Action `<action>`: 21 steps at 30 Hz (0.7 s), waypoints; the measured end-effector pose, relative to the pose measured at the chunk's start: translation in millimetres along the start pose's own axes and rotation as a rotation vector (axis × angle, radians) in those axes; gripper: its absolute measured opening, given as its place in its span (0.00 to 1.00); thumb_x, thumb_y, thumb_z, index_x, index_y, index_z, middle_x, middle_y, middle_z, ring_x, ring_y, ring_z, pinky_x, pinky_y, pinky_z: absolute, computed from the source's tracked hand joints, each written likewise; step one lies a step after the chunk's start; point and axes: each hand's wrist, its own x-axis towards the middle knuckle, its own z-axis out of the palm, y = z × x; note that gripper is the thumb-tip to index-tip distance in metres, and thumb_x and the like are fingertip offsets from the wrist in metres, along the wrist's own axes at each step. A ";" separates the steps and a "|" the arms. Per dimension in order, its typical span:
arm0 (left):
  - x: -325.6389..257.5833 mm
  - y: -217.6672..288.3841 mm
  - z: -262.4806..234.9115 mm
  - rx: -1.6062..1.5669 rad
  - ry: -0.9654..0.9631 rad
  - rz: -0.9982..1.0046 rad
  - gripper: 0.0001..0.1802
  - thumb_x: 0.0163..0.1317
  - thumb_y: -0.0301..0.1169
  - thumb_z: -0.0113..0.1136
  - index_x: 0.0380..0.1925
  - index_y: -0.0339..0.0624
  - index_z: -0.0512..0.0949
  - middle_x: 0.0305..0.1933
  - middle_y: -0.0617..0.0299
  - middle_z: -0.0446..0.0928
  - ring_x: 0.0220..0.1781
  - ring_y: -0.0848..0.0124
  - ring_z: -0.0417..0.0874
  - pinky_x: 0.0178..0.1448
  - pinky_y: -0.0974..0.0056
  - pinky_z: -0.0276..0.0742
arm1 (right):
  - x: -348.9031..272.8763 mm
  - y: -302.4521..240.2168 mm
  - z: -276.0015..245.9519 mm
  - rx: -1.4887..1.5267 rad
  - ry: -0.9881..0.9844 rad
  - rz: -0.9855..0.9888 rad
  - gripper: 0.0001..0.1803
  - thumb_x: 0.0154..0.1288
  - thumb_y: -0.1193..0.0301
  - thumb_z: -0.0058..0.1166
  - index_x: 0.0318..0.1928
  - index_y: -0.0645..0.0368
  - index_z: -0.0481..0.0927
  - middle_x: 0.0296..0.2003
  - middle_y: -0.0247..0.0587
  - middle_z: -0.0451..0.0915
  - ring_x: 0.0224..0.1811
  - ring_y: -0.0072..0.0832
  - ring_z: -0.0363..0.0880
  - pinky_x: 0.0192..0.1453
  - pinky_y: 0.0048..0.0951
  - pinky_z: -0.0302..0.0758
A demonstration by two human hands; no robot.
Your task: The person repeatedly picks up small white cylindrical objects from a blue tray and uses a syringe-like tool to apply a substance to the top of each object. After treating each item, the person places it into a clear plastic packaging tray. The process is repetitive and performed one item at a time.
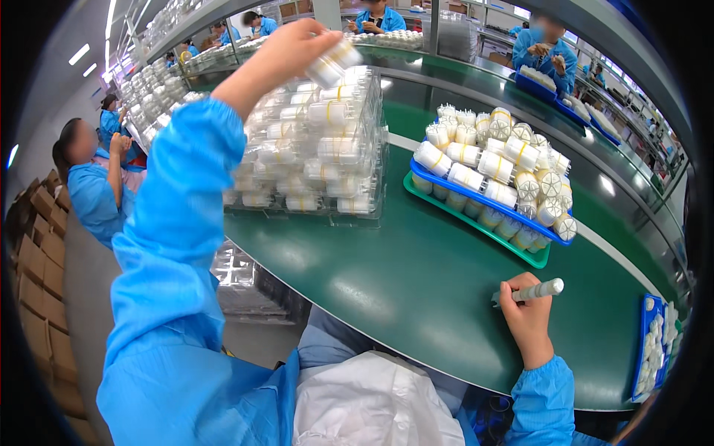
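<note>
High on the left, over a stack of clear plastic trays, my left hand is closed on a white plastic cylinder with a yellow band, slightly blurred. The trays are packed with similar cylinders, several marked by yellow bands. My right hand rests low over the green table, its fingers wrapped round a whitish marker pen held aslant. Beyond it stands a blue tray heaped with white cylinders that have thin pins. That tray sits above a green tray, with more cylinders between the two.
A second blue tray with white pieces lies at the right edge. Below the table's left edge are empty clear trays. Cardboard boxes line the far left. Several people in blue work around, one across the line.
</note>
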 end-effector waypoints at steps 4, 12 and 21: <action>72.5 -106.4 -4.7 0.679 0.104 0.144 0.28 0.68 0.53 0.58 0.51 0.37 0.80 0.39 0.46 0.84 0.41 0.52 0.86 0.46 0.52 0.81 | 4.6 6.5 7.9 0.017 0.002 -0.008 0.08 0.59 0.78 0.65 0.26 0.61 0.79 0.22 0.36 0.78 0.20 0.22 0.74 0.23 0.26 0.68; 80.2 -114.0 24.6 0.778 -0.183 0.108 0.34 0.69 0.59 0.48 0.48 0.34 0.79 0.52 0.41 0.80 0.52 0.43 0.81 0.57 0.44 0.76 | 4.3 9.7 0.7 -0.030 0.019 0.057 0.08 0.59 0.78 0.66 0.26 0.62 0.79 0.22 0.38 0.79 0.20 0.25 0.77 0.24 0.27 0.71; 55.0 -103.4 36.6 0.127 -0.352 -0.310 0.57 0.61 0.79 0.25 0.69 0.42 0.70 0.75 0.41 0.62 0.80 0.48 0.56 0.79 0.41 0.46 | 2.1 8.9 3.1 -0.051 -0.006 -0.010 0.09 0.58 0.78 0.66 0.25 0.60 0.77 0.21 0.38 0.79 0.20 0.28 0.78 0.24 0.28 0.72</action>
